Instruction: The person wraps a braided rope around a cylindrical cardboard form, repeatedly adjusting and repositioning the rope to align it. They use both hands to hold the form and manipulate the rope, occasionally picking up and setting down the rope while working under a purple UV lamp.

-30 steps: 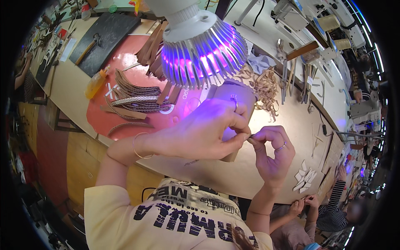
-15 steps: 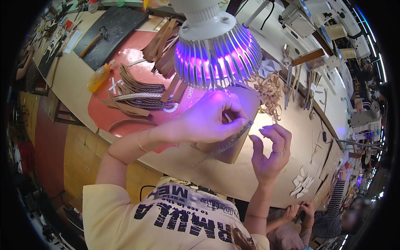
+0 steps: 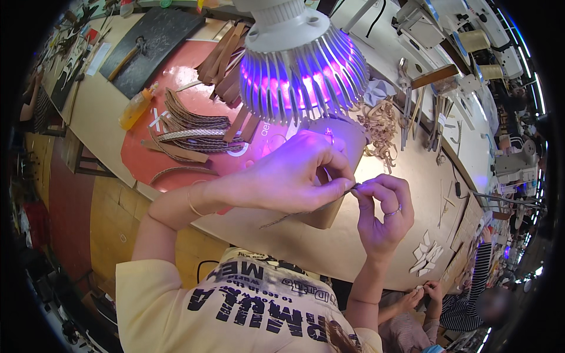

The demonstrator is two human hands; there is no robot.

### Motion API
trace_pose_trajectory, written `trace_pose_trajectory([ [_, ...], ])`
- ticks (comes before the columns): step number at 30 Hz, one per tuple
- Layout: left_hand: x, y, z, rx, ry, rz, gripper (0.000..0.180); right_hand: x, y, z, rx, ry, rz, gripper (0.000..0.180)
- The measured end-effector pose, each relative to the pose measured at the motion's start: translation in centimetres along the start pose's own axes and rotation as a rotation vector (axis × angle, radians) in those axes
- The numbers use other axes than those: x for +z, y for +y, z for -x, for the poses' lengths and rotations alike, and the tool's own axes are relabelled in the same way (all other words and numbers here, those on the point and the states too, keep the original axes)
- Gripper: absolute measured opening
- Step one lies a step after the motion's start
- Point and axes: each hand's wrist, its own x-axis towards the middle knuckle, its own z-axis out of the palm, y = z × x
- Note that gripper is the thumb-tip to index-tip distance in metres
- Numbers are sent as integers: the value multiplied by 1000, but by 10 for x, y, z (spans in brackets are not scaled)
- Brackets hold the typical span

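A thin dark braided strip point(image 3: 276, 222) runs under my left hand point(image 3: 297, 170), its tail trailing out to the lower left. My left thumb and fingers pinch it close to its upper end. At that tip my right hand point(image 3: 385, 212), a ring on one finger, also closes in a pinch, the two hands' fingertips almost touching. The exact hold at the tip is too small to make out. Beneath my hands stands a brown block-like form point(image 3: 325, 216) on the tan-covered table. Just above them glows a purple-lit lamp point(image 3: 306, 79) with metal fins.
Braided straps point(image 3: 197, 134) and brown strips point(image 3: 220, 65) lie on a red mat point(image 3: 134, 156). Beyond are an orange bottle point(image 3: 135, 110) and a hammer point(image 3: 126, 59) on a black slab point(image 3: 168, 35). Right: curly trimmings point(image 3: 376, 129), white pieces point(image 3: 426, 256), a co-worker's hands point(image 3: 432, 289).
My right hand has moved left and closed from a spread pose into a pinch at the strip's tip. That tip has turned lower, and the view has shifted slightly.
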Motion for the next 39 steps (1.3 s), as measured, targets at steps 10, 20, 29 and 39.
trace_pose_trajectory([
  [10,10,-16,0,-46,123,-36,5,14,7,9,-103,-10,274,30],
  [20,-1,-36,-2,-252,204,175,12,5,-3,21,-16,-47,-47,29],
  [29,0,-56,-14,-362,274,587,18,0,-7,42,161,-269,-775,15],
  [39,1,-82,-35,-433,229,619,25,-8,-9,68,314,-259,-1059,10],
])
